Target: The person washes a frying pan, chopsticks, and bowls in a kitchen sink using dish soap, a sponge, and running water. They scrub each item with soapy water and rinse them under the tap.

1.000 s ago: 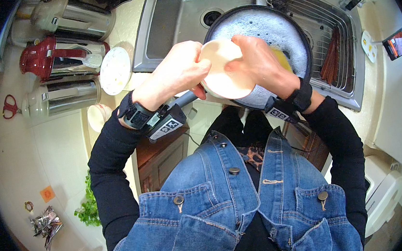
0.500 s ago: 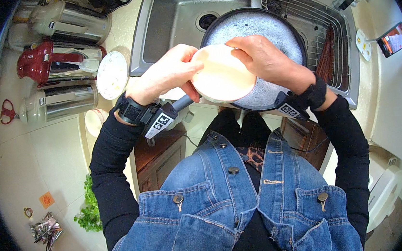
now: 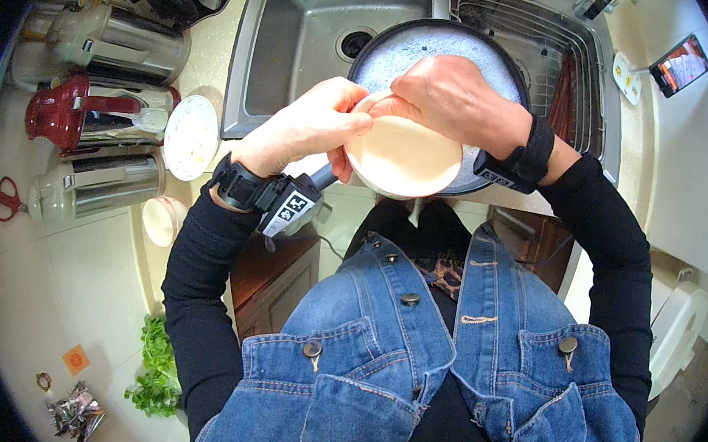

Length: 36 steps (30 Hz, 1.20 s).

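denim jacket (image 3: 410, 360) filled the near edge, black sleeves running up to both wrists, each with a black band. just beyond, a pale round bowl (image 3: 403, 156) was held tilted toward the body, its cream face up at the camera, reddish rim at the lower edge. left hand (image 3: 311, 127) gripped the bowl's left rim, fingers curled over the top edge. right hand (image 3: 453, 101) lay across the upper right rim, fingers folded down on it; whether anything sat under the palm could not be told. both hands touched the bowl, about equally close, one on each side. behind the bowl lay a dark pan (image 3: 440, 51), foamy inside, over the sink's (image 3: 311, 38) right edge. a wire dish rack (image 3: 560, 56) stood right of it. metal kettles (image 3: 102, 173) stood well off left.
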Each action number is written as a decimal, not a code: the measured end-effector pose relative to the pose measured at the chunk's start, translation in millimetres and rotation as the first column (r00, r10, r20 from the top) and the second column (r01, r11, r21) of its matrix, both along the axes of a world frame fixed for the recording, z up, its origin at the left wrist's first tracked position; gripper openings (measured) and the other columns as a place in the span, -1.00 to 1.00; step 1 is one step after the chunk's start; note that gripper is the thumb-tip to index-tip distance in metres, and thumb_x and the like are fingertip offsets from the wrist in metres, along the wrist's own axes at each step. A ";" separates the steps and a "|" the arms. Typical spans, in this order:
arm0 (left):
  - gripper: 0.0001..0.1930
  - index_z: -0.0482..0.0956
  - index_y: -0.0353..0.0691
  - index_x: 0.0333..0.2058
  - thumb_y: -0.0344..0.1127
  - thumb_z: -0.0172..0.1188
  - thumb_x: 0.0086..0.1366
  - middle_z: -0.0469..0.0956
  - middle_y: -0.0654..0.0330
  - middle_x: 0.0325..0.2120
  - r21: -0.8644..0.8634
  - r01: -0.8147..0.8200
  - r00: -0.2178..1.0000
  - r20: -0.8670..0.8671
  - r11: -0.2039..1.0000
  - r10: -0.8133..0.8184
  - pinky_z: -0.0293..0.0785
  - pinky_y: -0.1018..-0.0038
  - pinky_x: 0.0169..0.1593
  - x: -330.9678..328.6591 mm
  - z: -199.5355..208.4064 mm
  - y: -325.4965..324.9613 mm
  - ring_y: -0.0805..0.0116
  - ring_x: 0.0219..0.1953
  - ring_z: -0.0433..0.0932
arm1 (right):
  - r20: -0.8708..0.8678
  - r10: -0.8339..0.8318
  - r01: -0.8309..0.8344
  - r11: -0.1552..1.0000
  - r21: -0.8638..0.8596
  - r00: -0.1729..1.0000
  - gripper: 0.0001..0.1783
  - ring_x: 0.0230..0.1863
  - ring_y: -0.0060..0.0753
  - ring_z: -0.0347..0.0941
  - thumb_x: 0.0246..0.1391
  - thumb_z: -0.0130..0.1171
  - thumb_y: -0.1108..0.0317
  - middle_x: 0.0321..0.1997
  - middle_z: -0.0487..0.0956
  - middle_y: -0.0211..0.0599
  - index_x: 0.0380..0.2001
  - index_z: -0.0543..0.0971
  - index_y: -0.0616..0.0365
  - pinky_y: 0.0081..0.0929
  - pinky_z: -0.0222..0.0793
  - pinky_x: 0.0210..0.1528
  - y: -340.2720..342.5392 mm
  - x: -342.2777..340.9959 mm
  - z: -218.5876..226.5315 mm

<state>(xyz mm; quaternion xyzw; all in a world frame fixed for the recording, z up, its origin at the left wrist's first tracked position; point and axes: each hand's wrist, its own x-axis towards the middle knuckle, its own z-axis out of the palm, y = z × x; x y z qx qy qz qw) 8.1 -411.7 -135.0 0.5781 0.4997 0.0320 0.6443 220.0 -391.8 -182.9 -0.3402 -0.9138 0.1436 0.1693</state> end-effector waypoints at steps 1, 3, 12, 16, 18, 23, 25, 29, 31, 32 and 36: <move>-0.60 0.44 -0.53 -0.01 -0.34 0.00 0.26 0.60 0.08 -0.37 0.014 -0.001 1.000 -0.003 1.000 0.001 0.58 0.56 -0.59 -0.3 -0.9 -0.6 0.39 -0.56 0.62 | -0.012 0.006 -0.006 1.000 -0.022 1.000 -0.70 -0.52 -0.12 0.59 0.08 0.19 0.21 -0.65 0.53 -0.05 -0.53 0.64 0.23 -0.26 0.44 -0.48 -1.3 0.6 -0.3; -0.61 0.45 -0.52 -0.02 -0.36 -0.01 0.25 0.60 0.09 -0.38 0.042 -0.011 1.000 0.001 0.999 0.011 0.59 0.56 -0.58 -0.4 -0.9 -1.8 0.39 -0.55 0.63 | -0.079 -0.057 0.041 0.982 -0.186 0.995 -0.71 -0.51 -0.12 0.58 0.09 0.19 0.22 -0.62 0.54 -0.03 -0.51 0.64 0.25 -0.29 0.43 -0.47 -4.0 2.4 -1.6; -0.67 0.50 -0.53 -0.11 -0.41 -0.04 0.22 0.60 0.07 -0.44 0.379 -0.141 0.990 0.064 0.914 0.127 0.64 0.49 -0.51 17.0 6.6 -13.1 0.34 -0.51 0.65 | -0.253 -0.359 0.047 0.651 -0.758 0.898 -0.65 -0.44 -0.44 0.50 -0.12 0.24 0.21 -0.51 0.59 -0.23 -0.43 0.64 0.36 -0.41 0.39 -0.38 -14.7 30.3 -21.8; -0.76 0.53 -0.47 -0.25 -0.41 -0.02 0.22 0.54 0.13 -0.58 0.472 -0.163 0.987 0.083 0.866 0.141 0.54 0.51 -0.59 26.8 1.3 -21.1 0.42 -0.62 0.58 | -0.115 -0.427 0.266 0.730 -0.629 0.897 -0.64 -0.45 -0.38 0.57 -0.14 0.30 0.15 -0.52 0.63 -0.16 -0.41 0.67 0.28 -0.36 0.41 -0.39 -23.4 29.7 -20.4; -0.71 0.56 -0.43 -0.18 -0.38 0.01 0.18 0.56 0.08 -0.59 0.567 -0.044 0.998 -0.006 0.823 0.057 0.54 0.47 -0.56 28.1 2.8 -18.4 0.37 -0.62 0.58 | -0.088 -0.488 0.402 0.797 -0.450 0.869 -0.61 -0.45 -0.19 0.59 -0.17 0.33 0.06 -0.53 0.61 -0.06 -0.45 0.68 0.21 -0.28 0.43 -0.39 -26.8 27.0 -17.0; -0.70 0.53 -0.55 -0.21 -0.48 -0.07 0.14 0.57 0.03 -0.60 0.397 -0.060 0.998 0.040 0.916 0.048 0.53 0.50 -0.61 33.9 14.9 -11.6 0.32 -0.66 0.62 | -0.126 -0.431 0.422 0.902 -0.094 0.894 -0.58 -0.51 0.04 0.55 0.02 0.20 -0.04 -0.59 0.57 -0.04 -0.57 0.66 0.12 -0.15 0.43 -0.46 -28.7 22.9 -12.2; -0.68 0.50 -0.57 -0.18 -0.47 -0.08 0.16 0.58 0.01 -0.54 0.375 -0.027 0.998 -0.050 0.927 0.049 0.57 0.49 -0.61 36.1 15.9 -10.3 0.27 -0.63 0.64 | -0.064 -0.441 0.434 0.895 -0.106 0.895 -0.59 -0.51 0.08 0.54 0.09 0.14 0.00 -0.60 0.56 -0.05 -0.57 0.63 0.12 -0.11 0.43 -0.47 -29.0 22.4 -9.7; -0.65 0.47 -0.62 -0.15 -0.48 -0.11 0.16 0.59 -0.04 -0.45 0.229 -0.170 0.985 0.052 0.959 0.162 0.61 0.48 -0.61 34.2 9.1 -11.7 0.20 -0.60 0.65 | -0.197 -0.483 0.461 0.875 -0.150 0.853 -0.57 -0.55 0.10 0.49 0.12 0.16 -0.02 -0.62 0.53 -0.04 -0.52 0.58 0.16 -0.16 0.39 -0.51 -29.7 45.2 7.8; -0.65 0.46 -0.64 -0.15 -0.48 -0.11 0.16 0.60 -0.06 -0.41 0.186 -0.231 0.970 0.120 0.955 0.211 0.62 0.47 -0.62 29.7 5.5 -11.7 0.18 -0.59 0.65 | -0.492 -0.347 0.158 0.909 -0.386 0.798 -0.62 -0.72 -0.32 0.36 0.10 0.27 0.13 -0.65 0.48 -0.27 -0.50 0.42 0.22 -0.33 0.25 -0.63 -29.4 74.8 18.0; -0.64 0.45 -0.63 -0.13 -0.47 -0.10 0.17 0.60 -0.04 -0.40 0.211 -0.227 0.973 0.088 0.951 0.212 0.62 0.48 -0.62 26.9 4.8 -11.5 0.22 -0.57 0.65 | -0.436 -0.483 -0.154 0.518 -0.841 0.759 -0.67 -0.72 -0.65 0.25 0.15 0.25 0.15 -0.63 0.45 -0.43 -0.44 0.42 0.15 -0.55 0.14 -0.69 -32.4 103.0 22.8; -0.63 0.45 -0.59 -0.09 -0.44 -0.08 0.18 0.60 0.00 -0.39 0.200 -0.265 0.964 0.079 0.943 0.254 0.61 0.52 -0.63 22.1 4.6 -6.8 0.30 -0.55 0.65 | -0.514 -0.735 -0.662 0.120 -0.740 0.442 -0.75 -0.73 -0.87 0.07 0.28 0.09 0.19 -0.69 0.25 -0.62 -0.43 0.37 0.04 -0.87 -0.12 -0.75 -32.6 195.7 5.5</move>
